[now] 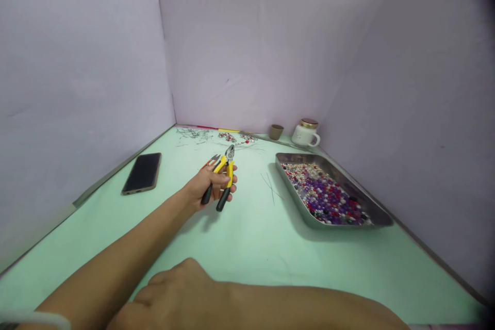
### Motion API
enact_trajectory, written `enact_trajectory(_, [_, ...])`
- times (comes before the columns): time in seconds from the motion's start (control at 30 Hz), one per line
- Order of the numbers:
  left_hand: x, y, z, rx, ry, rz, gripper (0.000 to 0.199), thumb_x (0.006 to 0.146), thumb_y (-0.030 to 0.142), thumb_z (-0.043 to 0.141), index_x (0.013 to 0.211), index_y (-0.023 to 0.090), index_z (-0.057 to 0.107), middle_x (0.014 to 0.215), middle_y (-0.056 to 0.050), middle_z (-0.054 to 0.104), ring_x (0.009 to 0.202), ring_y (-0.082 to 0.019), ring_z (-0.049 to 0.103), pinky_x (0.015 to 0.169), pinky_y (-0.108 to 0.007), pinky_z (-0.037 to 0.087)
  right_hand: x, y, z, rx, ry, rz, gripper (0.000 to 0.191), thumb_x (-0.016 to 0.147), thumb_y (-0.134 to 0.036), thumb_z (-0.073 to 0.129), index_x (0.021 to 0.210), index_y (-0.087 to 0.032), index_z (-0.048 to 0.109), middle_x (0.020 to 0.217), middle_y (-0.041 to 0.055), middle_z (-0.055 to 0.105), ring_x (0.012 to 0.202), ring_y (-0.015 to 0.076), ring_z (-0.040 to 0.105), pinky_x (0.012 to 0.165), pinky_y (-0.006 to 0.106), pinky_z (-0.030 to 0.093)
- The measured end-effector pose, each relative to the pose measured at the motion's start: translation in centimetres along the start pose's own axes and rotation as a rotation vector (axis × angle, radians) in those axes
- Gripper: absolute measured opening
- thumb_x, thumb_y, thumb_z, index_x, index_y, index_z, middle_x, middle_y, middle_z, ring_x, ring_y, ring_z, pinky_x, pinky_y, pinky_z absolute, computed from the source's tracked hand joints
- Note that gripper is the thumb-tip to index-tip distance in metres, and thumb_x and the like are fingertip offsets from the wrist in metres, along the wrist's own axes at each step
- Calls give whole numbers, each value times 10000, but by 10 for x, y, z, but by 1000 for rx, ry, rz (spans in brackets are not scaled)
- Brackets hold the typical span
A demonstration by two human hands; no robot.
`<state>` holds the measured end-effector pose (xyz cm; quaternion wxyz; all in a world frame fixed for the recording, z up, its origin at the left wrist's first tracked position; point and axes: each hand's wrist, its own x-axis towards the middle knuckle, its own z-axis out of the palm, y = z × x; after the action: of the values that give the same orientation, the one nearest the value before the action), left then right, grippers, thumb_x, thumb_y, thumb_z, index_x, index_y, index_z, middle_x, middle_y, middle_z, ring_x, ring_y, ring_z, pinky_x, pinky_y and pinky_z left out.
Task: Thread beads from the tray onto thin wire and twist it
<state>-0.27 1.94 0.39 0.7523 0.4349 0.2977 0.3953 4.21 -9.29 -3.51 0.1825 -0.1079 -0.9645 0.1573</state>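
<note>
My left hand [201, 185] is closed around combination pliers [229, 165] with yellow and black handles. The pliers are raised over the green tabletop, their metal jaws pointing away from me and the handles slightly apart. Just behind that hand shows a small orange-handled cutting tool [212, 161]; whether the fingers touch it I cannot tell. Low in the view, my right hand [174, 294] lies across in front of my left forearm with its fingers curled closed. Its palm side is hidden, so anything inside it cannot be seen.
A metal tray [297, 206] of mixed beads stands at the right. Thin wires [271, 188] lie left of it. At the back are wire scraps [193, 135], beaded pieces [227, 137], a brown cup [276, 132] and a lidded white mug [303, 135]. A phone [142, 172] lies left. Pale walls enclose the table.
</note>
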Motion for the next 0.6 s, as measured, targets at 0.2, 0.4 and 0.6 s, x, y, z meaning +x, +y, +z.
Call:
enact_trajectory(0.2, [-5, -7, 13, 225, 50, 63, 350, 618, 103, 567, 954, 168, 491, 774, -45, 537, 579, -138, 538, 475, -287, 464, -70, 38, -78, -41, 781, 283, 148, 765, -204, 422, 669, -193, 535, 593, 26, 561, 539, 125, 497, 535, 257, 381])
enact_trajectory(0.4, [-6, -6, 14, 452, 98, 79, 327, 600, 115, 554, 920, 165, 505, 771, -54, 550, 589, -160, 544, 474, -302, 461, -103, 100, -100, 770, 1379, 812, 119, 620, -155, 461, 707, -178, 539, 569, -38, 456, 468, 78, 416, 493, 231, 403])
enact_trajectory(0.6, [-11, 0, 15, 731, -26, 50, 139, 595, 124, 519, 729, 158, 522, 657, -27, 554, 535, -146, 527, 476, -272, 440, -104, 100, -110, 863, 1383, 853, 277, 701, -417, 460, 728, -173, 586, 608, -3, 516, 529, 107, 476, 516, 244, 427])
